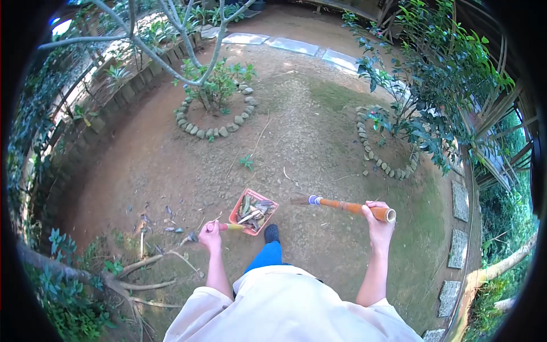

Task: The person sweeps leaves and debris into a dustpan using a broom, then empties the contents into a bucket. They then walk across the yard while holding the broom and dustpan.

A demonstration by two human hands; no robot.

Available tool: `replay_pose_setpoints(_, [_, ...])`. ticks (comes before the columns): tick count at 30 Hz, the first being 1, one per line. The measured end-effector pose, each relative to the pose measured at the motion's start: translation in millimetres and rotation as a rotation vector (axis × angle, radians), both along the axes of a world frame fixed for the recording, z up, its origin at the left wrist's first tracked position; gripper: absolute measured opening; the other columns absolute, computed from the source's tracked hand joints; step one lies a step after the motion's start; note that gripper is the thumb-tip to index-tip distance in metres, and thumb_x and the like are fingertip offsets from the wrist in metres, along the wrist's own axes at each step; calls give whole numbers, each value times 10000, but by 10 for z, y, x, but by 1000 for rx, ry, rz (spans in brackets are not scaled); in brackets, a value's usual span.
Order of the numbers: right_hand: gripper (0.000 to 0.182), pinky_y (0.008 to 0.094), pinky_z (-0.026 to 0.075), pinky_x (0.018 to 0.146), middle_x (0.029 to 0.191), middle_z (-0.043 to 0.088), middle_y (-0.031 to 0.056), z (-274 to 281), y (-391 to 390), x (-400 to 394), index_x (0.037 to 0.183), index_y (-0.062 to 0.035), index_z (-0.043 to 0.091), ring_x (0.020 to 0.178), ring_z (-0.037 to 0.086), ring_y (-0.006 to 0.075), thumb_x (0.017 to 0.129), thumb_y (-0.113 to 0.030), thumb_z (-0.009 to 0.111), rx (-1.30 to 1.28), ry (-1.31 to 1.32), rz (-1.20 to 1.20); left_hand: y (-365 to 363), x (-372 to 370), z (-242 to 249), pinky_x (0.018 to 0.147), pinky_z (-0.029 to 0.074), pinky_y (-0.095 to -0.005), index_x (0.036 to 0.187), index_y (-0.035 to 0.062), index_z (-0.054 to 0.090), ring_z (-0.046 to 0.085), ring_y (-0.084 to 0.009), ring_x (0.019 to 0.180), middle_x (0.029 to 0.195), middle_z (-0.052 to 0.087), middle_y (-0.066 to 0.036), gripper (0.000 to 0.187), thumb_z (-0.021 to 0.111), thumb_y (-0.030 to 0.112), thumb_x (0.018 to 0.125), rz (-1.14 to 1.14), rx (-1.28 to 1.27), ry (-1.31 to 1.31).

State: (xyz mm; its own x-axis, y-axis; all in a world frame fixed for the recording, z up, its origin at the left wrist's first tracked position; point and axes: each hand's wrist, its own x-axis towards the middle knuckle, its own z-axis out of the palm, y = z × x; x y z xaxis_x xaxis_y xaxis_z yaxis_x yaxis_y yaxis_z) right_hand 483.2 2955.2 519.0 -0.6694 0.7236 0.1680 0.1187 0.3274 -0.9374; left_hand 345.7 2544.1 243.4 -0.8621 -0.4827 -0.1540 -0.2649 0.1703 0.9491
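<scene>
My right hand [379, 221] is closed round the thick bamboo handle of a brush or short broom [342, 206], whose bristles point left over the ground. On the left, my left hand [211, 233] grips a short stick-like handle [231, 227], red near the fingers and yellow-green farther along. Its far end reaches the near edge of a pink-orange plastic basket [234, 211]. Dry leaves and plant scraps [254, 213] fill much of the basket. Whether the handle is joined to the basket cannot be made out.
Bare branches [131, 285] spread at lower left, near scattered leaves [169, 220]. Stone rings surround a small tree [208, 100] and a leafy shrub [410, 108]. Paving slabs [457, 249] line the right side. My shoe [272, 232] is beside the basket.
</scene>
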Motion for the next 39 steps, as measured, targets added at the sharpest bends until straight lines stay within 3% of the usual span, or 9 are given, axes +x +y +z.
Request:
replay_pose_setpoints(3, [140, 292, 508, 835, 962, 700, 70, 112, 208, -473, 874, -16, 658, 901, 639, 138, 795, -16, 773, 45, -12, -54, 325, -637, 174, 684, 505, -266, 907, 34, 733, 629, -75, 716, 773, 716, -19, 172, 792, 154, 800, -69, -40, -45])
replay_pose_setpoints(12, [143, 299, 507, 855, 942, 700, 81, 138, 917, -1763, 869, -3, 656, 906, 645, 142, 784, 14, 770, 85, 70, -166, 1411, -2301, 165, 739, 532, -296, 982, 53, 734, 680, -129, 778, 851, 733, -37, 362, 889, 194, 687, -273, -76, -35])
replay_pose_setpoints(17, [152, 303, 514, 844, 938, 702, 87, -50, 1576, -2446, 870, 1, 657, 901, 654, 150, 775, 17, 775, 145, 93, -131, 2173, -3031, 161, 762, 537, -325, 1029, 87, 735, 703, -158, 852, 909, 746, -52, 379, 879, 195, 696, -238, -161, 17])
replay_pose_setpoints(24, [159, 300, 524, 806, 905, 713, 82, -118, 2670, -3565, 862, -9, 677, 859, 675, 163, 753, -8, 792, 162, 32, -66, 3367, -3955, 626, 790, 543, -346, 1076, 112, 718, 715, -204, 879, 931, 741, -83, 388, 844, 266, 743, -210, -335, 11])
replay_pose_setpoints(30, [158, 308, 531, 788, 896, 719, 91, -30, 3464, -4497, 858, -14, 680, 849, 688, 186, 753, -25, 798, 209, 26, 25, 4206, -4763, 857, 769, 534, -325, 1083, 83, 690, 702, -169, 847, 900, 731, -53, 350, 817, 213, 784, -215, -141, 163])
replay_pose_setpoints(34, [164, 306, 530, 778, 892, 716, 98, 21, 3855, -5119, 856, -7, 675, 842, 688, 190, 750, -23, 800, 234, 11, 45, 4678, -5276, 1093, 768, 521, -288, 1086, 53, 665, 674, -111, 858, 879, 706, -38, 308, 789, 138, 817, -224, -96, 126])
replay_pose_setpoints(37, [164, 303, 529, 772, 887, 714, 97, -55, 4127, -5648, 859, -6, 677, 834, 685, 187, 751, -24, 801, 218, 70, 71, 4930, -5774, 870, 786, 511, -277, 1085, 43, 653, 650, -86, 900, 886, 685, -28, 290, 776, 99, 828, -222, -142, 315])
replay_pose_setpoints(39, [165, 301, 527, 770, 887, 714, 95, -49, 4242, -6024, 860, -8, 678, 831, 685, 186, 752, -25, 802, 222, 43, 75, 5102, -6123, 752, 829, 510, -283, 1089, 27, 640, 638, -96, 933, 938, 671, -27, 281, 760, 68, 839, -221, 4, 299])
